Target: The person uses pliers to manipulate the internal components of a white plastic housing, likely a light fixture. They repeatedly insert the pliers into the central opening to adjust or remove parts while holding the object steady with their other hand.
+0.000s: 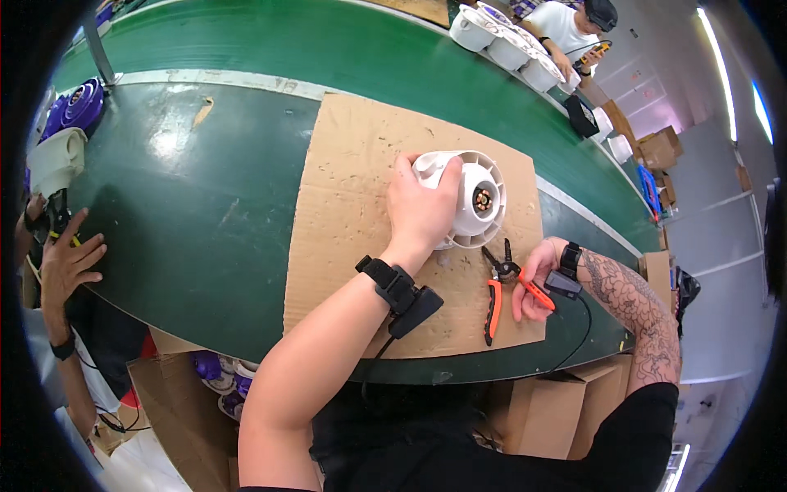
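Observation:
A white round plastic housing [467, 215] with a ribbed rim and a copper-coloured part in its central hole rests on the cardboard sheet [352, 189]. My left hand [420, 201] grips it from the left, thumb over the top and the other fingers partly hidden behind it. Right of the sheet's middle, pliers [494, 307] with orange and black handles lie with their jaws spread, pointing away from me. One of their handles passes through the fingers of my right hand [538, 279], which are curled at it.
The green table [205, 238] borders a green conveyor belt [262, 45]. At the left, a co-worker's hand [70, 258] is beside a white part [57, 160] and purple parts [82, 102]. Across the belt a person [566, 33] works near white housings [508, 49]. Cardboard boxes [566, 402] stand below.

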Available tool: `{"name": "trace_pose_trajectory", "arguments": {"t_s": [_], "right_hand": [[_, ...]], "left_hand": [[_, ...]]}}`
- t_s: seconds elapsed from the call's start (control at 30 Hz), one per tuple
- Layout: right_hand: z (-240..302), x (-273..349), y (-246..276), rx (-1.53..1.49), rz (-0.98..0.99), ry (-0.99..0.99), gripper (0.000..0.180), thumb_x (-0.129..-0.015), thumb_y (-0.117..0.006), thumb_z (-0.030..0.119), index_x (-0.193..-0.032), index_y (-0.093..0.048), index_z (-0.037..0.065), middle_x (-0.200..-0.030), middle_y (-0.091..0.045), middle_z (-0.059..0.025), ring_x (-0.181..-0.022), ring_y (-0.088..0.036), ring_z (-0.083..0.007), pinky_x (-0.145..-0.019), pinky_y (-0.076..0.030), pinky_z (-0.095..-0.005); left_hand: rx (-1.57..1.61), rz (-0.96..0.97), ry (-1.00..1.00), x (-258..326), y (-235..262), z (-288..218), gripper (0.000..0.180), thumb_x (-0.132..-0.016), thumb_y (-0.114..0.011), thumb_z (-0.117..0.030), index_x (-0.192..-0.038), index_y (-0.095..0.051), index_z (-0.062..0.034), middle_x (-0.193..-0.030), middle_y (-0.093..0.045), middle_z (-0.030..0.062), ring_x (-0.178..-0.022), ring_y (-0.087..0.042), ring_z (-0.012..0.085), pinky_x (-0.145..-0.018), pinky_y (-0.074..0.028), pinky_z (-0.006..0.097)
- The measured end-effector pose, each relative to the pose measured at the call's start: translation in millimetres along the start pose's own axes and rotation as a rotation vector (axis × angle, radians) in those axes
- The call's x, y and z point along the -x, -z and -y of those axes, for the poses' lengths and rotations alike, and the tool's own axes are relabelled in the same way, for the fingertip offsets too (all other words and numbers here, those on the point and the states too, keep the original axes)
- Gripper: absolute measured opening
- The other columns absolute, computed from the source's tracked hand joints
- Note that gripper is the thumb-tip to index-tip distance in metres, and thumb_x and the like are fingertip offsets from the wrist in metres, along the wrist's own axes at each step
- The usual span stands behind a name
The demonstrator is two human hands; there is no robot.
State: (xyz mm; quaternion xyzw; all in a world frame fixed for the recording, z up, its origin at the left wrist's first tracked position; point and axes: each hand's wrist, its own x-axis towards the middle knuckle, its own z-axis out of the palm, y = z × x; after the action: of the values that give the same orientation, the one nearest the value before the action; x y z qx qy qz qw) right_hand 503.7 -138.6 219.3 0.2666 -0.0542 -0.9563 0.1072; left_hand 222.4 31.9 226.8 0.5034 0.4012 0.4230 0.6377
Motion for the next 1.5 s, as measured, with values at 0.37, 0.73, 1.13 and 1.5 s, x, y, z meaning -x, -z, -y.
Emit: {"name": "trace_pose_trajectory", "arguments": {"t_s": [0.37, 0.73, 1.13, 1.5], "right_hand": [[-9.3, -4.8, -3.1, -0.053, 0.063, 0.096, 0.081, -0.102, -0.05, 0.05, -0.157, -0.031, -0.007, -0.133, -0.059, -0.0374, -0.115, -0.067, -0.039, -0.098, -0.055, -0.0459], [-81.7, -35.1, 2.3, 0.156, -0.079, 1.219, 0.061, -0.108, -0.05, 0.037, -0.154, -0.038, -0.002, -0.128, -0.064, -0.0306, -0.112, -0.068, -0.0425, -0.09, -0.06, -0.0502], [-101.4, -67.2, -13.9, 0.13, -0.577, 1.802, 0.042, -0.103, -0.057, 0.01, -0.142, -0.048, -0.002, -0.09, -0.062, -0.004, -0.092, -0.069, -0.0214, -0.089, -0.059, -0.0383], [-137.4, -59.6, -38.6, 0.459, -0.856, 1.828, 0.043, -0.094, -0.061, 0.001, -0.136, -0.056, 0.001, -0.11, -0.071, -0.0088, -0.105, -0.07, -0.0202, -0.097, -0.055, -0.0353]], "left_hand": [[-0.06, -0.002, -0.025, -3.7, -8.1, 8.1, 0.057, -0.091, -0.076, -0.044, -0.121, -0.062, 0.0018, -0.111, -0.075, 0.0237, -0.105, -0.073, 0.0377, -0.093, -0.055, 0.045], [-0.081, -0.004, -0.167, -13.8, -23.5, 35.3, 0.054, -0.096, -0.069, -0.045, -0.122, -0.064, 0.0021, -0.116, -0.073, 0.0211, -0.109, -0.07, 0.0318, -0.095, -0.053, 0.041], [-0.138, 0.05, -0.212, -22.2, -14.3, 34.0, 0.045, -0.103, -0.065, -0.04, -0.115, -0.064, 0.0034, -0.11, -0.068, 0.0109, -0.099, -0.062, 0.0182, -0.088, -0.05, 0.033], [0.001, 0.129, -0.168, -12.2, -10.6, 38.0, 0.039, -0.106, -0.063, -0.037, -0.118, -0.06, -0.0007, -0.11, -0.064, 0.0049, -0.1, -0.058, 0.0131, -0.092, -0.048, 0.03]]}}
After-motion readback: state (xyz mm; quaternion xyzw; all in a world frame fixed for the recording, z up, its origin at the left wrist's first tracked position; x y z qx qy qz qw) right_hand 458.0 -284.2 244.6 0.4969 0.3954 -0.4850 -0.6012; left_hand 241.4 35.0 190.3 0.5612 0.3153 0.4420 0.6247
